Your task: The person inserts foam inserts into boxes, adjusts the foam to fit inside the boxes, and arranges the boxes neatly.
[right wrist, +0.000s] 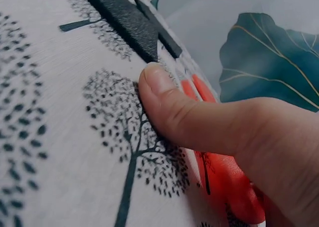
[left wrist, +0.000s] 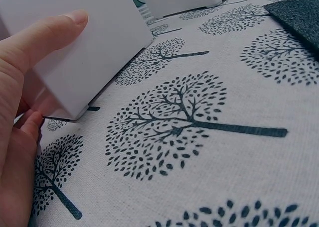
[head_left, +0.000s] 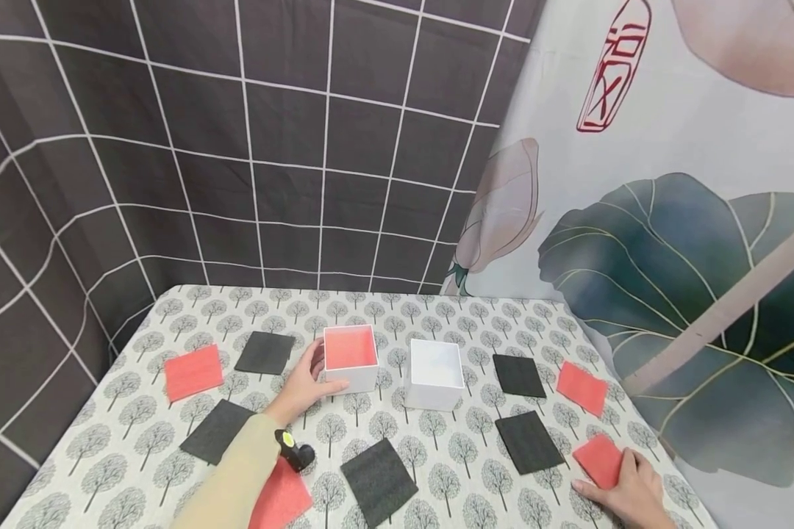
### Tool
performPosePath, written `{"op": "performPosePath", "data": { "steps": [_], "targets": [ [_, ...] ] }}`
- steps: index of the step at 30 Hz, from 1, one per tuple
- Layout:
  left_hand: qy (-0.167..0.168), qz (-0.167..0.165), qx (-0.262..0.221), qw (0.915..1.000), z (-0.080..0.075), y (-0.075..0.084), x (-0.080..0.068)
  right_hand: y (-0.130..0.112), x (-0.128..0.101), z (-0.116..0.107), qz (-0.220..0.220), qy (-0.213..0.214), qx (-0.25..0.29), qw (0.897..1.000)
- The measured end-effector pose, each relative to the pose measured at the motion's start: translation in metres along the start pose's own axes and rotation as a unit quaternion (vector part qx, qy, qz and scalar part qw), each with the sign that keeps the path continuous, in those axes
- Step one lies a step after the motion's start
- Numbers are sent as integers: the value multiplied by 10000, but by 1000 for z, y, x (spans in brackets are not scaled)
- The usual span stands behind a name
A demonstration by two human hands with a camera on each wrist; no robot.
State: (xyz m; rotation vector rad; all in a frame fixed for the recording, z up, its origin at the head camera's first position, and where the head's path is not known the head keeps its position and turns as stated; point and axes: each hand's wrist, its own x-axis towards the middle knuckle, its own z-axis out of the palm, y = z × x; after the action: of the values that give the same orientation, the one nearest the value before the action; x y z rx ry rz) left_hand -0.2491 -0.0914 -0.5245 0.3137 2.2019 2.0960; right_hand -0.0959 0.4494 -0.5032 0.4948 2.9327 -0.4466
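Observation:
My left hand holds a white open-topped box at its left side. In the left wrist view the thumb lies along one wall of the box, with fingertips low at its other side. Red shows inside this box. A second white open-topped box stands to its right, its inside white. At the lower right, my right hand is at a red cloth square. Its fingers touch the square's right side, while the thumb stretches out to the near left, apart from the square.
Black squares lie on the tree-print tablecloth, including one front centre and one at right. Other red squares lie at left, far right and under the left forearm. A dark checked curtain hangs behind.

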Motion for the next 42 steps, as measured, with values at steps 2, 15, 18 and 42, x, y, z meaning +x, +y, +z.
{"op": "performPosePath", "data": {
  "steps": [2,15,18,42],
  "targets": [
    [6,-23,12,10000,0,0,0,-1,1,-1,144,-15,50,9999],
    [-10,-4,-12,10000,-1,-1,2,-3,2,-8,165,283,125,9994],
    [3,-1,-10,10000,-2,-1,2,-4,1,-7,165,449,45,9988],
    [-99,-178,-38,9998,-1,8,-1,-22,-15,-21,-661,1680,404,9827]
  ]
}}
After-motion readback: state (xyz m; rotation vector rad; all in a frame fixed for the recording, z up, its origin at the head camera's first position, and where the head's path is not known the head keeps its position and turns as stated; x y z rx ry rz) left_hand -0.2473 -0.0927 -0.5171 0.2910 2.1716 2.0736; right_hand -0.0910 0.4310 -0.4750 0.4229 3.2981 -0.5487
